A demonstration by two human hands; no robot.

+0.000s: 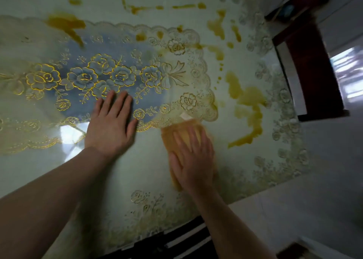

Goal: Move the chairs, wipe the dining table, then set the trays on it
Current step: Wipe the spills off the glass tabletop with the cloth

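Both forearms reach in from below. My left hand (112, 125) lies flat, fingers straight and close together, on the gold-flowered lace mat (102, 76). My right hand (193, 160) (blurred) presses an orange cloth (182, 131) onto the dining table (145, 172), fingers spread. Yellow spill streaks (248, 105) sit right of the mat.

Found no readable text, label, brand or number anywhere — only gold rose patterns on the lace mat (110, 76) and blurred surroundings.
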